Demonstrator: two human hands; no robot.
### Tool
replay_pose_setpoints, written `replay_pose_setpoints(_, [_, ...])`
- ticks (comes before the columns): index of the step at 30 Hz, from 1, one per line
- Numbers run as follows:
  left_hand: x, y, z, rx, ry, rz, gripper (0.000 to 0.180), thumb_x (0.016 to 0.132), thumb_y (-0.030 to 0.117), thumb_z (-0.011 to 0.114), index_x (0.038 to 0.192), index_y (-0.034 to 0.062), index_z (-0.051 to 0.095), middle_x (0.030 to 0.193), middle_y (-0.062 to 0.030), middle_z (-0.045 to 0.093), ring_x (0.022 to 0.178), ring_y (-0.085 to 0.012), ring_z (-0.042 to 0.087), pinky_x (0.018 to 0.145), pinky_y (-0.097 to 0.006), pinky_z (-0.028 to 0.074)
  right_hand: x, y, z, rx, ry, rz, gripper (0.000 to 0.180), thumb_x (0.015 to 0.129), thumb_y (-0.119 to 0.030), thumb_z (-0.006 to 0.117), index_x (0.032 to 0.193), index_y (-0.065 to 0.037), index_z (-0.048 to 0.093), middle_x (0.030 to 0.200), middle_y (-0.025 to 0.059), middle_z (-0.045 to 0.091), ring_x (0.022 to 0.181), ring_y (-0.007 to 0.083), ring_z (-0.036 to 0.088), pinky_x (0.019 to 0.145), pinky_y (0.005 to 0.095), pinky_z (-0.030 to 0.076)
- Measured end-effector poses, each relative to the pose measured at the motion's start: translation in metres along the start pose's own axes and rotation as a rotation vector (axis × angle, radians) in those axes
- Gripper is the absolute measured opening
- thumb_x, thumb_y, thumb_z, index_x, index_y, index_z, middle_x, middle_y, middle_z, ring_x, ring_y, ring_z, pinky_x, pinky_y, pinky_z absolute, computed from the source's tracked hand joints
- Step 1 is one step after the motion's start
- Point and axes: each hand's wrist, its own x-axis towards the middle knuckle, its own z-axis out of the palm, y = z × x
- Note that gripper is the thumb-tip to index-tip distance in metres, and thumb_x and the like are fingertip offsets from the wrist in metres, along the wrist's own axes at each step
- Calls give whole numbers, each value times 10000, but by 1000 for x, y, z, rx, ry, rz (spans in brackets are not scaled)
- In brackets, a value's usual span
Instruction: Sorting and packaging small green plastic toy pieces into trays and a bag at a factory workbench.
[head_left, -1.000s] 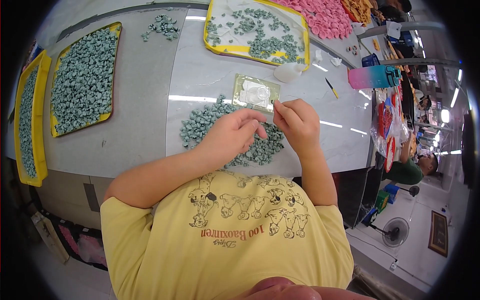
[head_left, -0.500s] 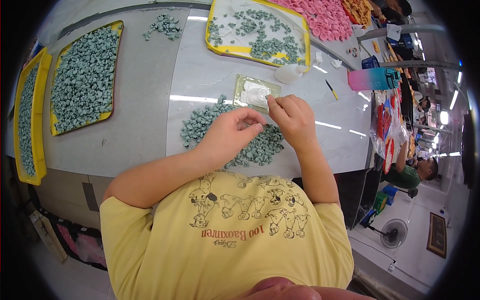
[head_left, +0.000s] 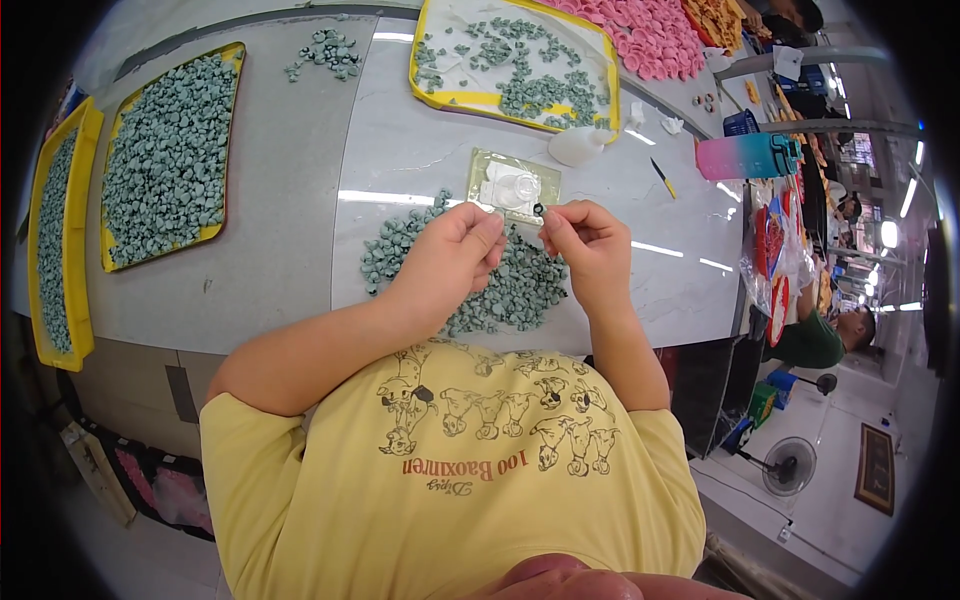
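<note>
Grey-green small pieces lie in a loose heap (head_left: 500, 285) on the pale worktop (head_left: 300, 250) right under your hands. Your left hand (head_left: 450, 262) is curled over the heap, its fingertips (head_left: 492, 225) pressed together as if pinching something small; what sits between them is too small to tell. Your right hand (head_left: 590, 245) is raised just beside it, thumb and forefinger pinched on a tiny dark ring-like bit (head_left: 539, 209), the other fingers folded in. The two hands are close, their fingertips nearly meeting above the far edge of the heap.

Just beyond your fingertips lies a flat clear packet (head_left: 513, 186) with white parts inside, flat on the worktop. Farther back sits a yellow tray (head_left: 425, 70) holding scattered grey-green pieces, with a white lump (head_left: 578, 146) near its right corner. To your left, two more yellow trays (head_left: 225, 215) are filled thick with the same pieces, and a small loose cluster (head_left: 325, 52) lies apart from them on the top. Pink pieces (head_left: 650, 35) are piled at the far right, and a pink-and-teal box (head_left: 748, 157) stands near the worktop's right edge, with a small yellow-handled tool (head_left: 663, 178) just before it.
</note>
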Motion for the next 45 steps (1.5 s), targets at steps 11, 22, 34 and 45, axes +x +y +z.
replay_pose_setpoints(11, [3, -2, -6, -186, -139, -91, 212, 956, 213, 426, 806, 64, 449, 680, 4, 441, 524, -55, 317, 452, -199, 276, -7, 6, 12, -532, 20, -799, 184, 670, 100, 667, 837, 32, 630, 732, 83, 608, 628, 154, 573, 536, 234, 440])
replay_pose_setpoints(22, [2, -2, -5, -216, -137, -122, 230, 954, 211, 419, 775, 68, 436, 676, 6, 430, 519, -61, 313, 448, -206, 272, -3, 7, 14, -683, -14, -1047, 224, 611, 91, 702, 813, 27, 629, 694, 76, 575, 594, 192, 553, 506, 272, 439])
replay_pose_setpoints(34, [-9, -2, 1, -108, -114, -25, 180, 953, 201, 437, 825, 77, 455, 662, 19, 426, 516, -46, 278, 453, -193, 239, -15, 15, 28, -600, 105, -1065, 197, 629, 114, 694, 774, 28, 591, 692, 82, 567, 592, 196, 544, 511, 273, 438])
replay_pose_setpoints(45, [-11, -2, -1, -193, -275, -74, 232, 953, 256, 448, 782, 100, 430, 666, 23, 426, 539, -50, 275, 461, -193, 238, -26, 8, 17, -63, -27, -441, 105, 731, 103, 642, 812, 45, 605, 785, 90, 599, 686, 123, 553, 558, 215, 431])
